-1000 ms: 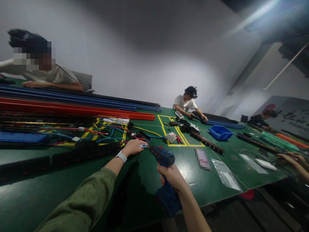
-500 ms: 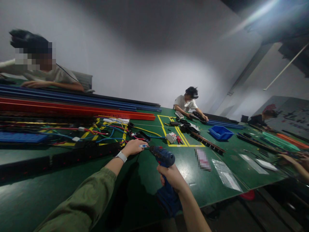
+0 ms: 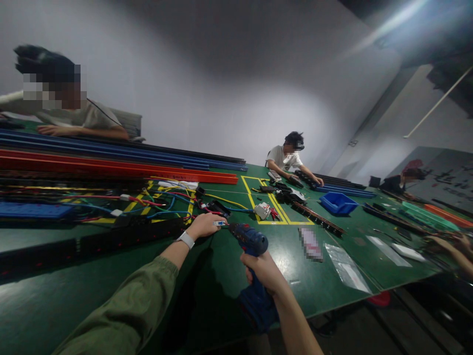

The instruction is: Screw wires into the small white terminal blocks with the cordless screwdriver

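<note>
My right hand (image 3: 264, 268) is wrapped round the grip of a blue cordless drill (image 3: 253, 239), which stands upright with its chuck pointing left. The tip of the drill is close to the fingers of my left hand (image 3: 204, 226). Those fingers are closed on a small white and blue piece (image 3: 219, 223), whose exact kind I cannot make out. My left hand is by the right end of a long black strip (image 3: 121, 239) with red spots along it. Just behind the hand are a small black part (image 3: 218, 208) and loose coloured wires (image 3: 173, 199).
Red (image 3: 111, 166) and blue rails (image 3: 155, 157) lie along the back left. To the right are a white connector (image 3: 262, 211), a blue bin (image 3: 338, 203) and clear plastic bags (image 3: 347, 268). Co-workers sit across the green table (image 3: 295, 296) and at the far right.
My hands and the drill look almost still. Across the table, the co-worker's arm has shifted slightly to the right.
</note>
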The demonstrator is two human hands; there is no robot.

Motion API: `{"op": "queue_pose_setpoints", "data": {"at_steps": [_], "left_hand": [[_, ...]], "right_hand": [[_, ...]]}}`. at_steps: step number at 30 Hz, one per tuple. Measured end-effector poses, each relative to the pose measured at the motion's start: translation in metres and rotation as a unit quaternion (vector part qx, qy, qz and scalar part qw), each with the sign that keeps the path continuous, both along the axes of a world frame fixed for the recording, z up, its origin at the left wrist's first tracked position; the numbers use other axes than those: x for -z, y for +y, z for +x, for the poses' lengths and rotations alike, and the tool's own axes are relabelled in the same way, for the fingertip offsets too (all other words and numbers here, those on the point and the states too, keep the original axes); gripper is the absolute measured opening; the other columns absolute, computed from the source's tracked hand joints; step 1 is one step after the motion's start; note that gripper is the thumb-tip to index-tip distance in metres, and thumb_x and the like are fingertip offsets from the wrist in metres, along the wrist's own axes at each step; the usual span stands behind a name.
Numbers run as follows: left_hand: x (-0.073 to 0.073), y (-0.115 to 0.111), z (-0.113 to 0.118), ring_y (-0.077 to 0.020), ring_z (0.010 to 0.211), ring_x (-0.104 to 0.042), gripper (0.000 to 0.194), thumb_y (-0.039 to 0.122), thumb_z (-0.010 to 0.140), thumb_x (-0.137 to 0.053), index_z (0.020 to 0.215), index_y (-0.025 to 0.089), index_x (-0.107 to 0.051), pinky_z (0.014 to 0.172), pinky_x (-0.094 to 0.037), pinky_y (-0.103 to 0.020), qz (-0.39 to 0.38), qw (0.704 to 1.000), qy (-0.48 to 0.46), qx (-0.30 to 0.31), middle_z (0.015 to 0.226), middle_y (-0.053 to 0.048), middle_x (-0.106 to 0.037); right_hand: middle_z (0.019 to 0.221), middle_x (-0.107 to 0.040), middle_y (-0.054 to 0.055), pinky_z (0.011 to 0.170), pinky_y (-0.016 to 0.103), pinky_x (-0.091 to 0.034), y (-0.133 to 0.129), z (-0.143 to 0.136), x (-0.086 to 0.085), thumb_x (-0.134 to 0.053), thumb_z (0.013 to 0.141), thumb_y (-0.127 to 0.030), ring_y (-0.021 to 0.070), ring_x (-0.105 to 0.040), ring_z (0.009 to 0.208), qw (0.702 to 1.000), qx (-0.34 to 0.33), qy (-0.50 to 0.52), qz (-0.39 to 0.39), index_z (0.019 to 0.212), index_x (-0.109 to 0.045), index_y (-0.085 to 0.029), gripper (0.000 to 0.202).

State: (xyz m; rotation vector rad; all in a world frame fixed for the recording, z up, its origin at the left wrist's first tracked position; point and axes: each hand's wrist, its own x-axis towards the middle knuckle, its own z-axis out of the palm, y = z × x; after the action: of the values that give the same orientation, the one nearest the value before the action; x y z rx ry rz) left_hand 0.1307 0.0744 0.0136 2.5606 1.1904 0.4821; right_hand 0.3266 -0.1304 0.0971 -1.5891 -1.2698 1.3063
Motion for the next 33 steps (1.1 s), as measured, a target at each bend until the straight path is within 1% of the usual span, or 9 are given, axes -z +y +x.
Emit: {"op": "queue_pose_setpoints", "data": {"at_steps": [7,11,16,21,28,33], "left_hand": [[0.0006,0.0012,0.0002,-0.0202,0.113,-0.060,0.038,0.035,0.083,-0.052,0.118,0.045,-0.064,0.095,-0.042,-0.029,-0.008,1.000,0.003,-0.002,0.123,0.008,-0.067],[0.0032,0.0021,0.0006,-0.0204,0.111,-0.061,0.037,0.036,0.083,-0.052,0.117,0.046,-0.064,0.093,-0.043,-0.029,0.000,1.000,0.003,-0.005,0.121,0.008,-0.068],[0.0050,0.0024,0.0008,-0.0197,0.109,-0.062,0.037,0.037,0.084,-0.052,0.117,0.046,-0.064,0.093,-0.043,-0.028,0.011,1.000,0.001,-0.001,0.122,0.009,-0.067],[0.0047,0.0022,0.0004,-0.0195,0.108,-0.062,0.037,0.037,0.084,-0.051,0.118,0.046,-0.064,0.093,-0.042,-0.029,0.017,1.000,0.003,0.000,0.123,0.010,-0.066],[0.0046,0.0024,0.0005,-0.0199,0.106,-0.063,0.037,0.039,0.084,-0.051,0.118,0.045,-0.064,0.092,-0.042,-0.028,0.017,1.000,0.009,-0.002,0.120,0.008,-0.068],[0.0063,0.0040,0.0008,-0.0200,0.107,-0.063,0.037,0.037,0.084,-0.051,0.117,0.047,-0.064,0.092,-0.042,-0.030,0.018,1.000,0.003,0.004,0.120,0.009,-0.068]], "right_hand": [[0.038,-0.045,-0.007,0.042,0.022,-0.034,-0.0014,-0.0009,-0.0013,-0.056,0.073,-0.028,0.0112,-0.044,0.036,1.000,0.006,-0.004,-0.005,0.076,-0.054,-0.019,0.009],[0.038,-0.045,-0.007,0.042,0.022,-0.033,-0.0015,-0.0013,-0.0021,-0.056,0.073,-0.028,0.0110,-0.045,0.036,1.000,0.004,-0.012,-0.004,0.075,-0.053,-0.019,0.009],[0.038,-0.045,-0.007,0.042,0.022,-0.033,-0.0011,-0.0010,0.0007,-0.055,0.073,-0.028,0.0105,-0.044,0.036,1.000,0.006,-0.012,-0.004,0.072,-0.052,-0.019,0.010],[0.039,-0.046,-0.007,0.043,0.022,-0.034,-0.0017,-0.0002,0.0020,-0.056,0.074,-0.029,0.0110,-0.045,0.037,1.000,0.015,-0.005,-0.003,0.074,-0.054,-0.019,0.011],[0.038,-0.046,-0.007,0.043,0.023,-0.033,-0.0026,-0.0009,-0.0015,-0.056,0.074,-0.029,0.0110,-0.045,0.036,1.000,0.003,-0.005,0.002,0.072,-0.054,-0.019,0.011],[0.038,-0.046,-0.007,0.043,0.023,-0.033,-0.0024,-0.0008,-0.0024,-0.055,0.074,-0.028,0.0112,-0.046,0.037,1.000,0.002,-0.009,0.003,0.072,-0.054,-0.019,0.010]]}}
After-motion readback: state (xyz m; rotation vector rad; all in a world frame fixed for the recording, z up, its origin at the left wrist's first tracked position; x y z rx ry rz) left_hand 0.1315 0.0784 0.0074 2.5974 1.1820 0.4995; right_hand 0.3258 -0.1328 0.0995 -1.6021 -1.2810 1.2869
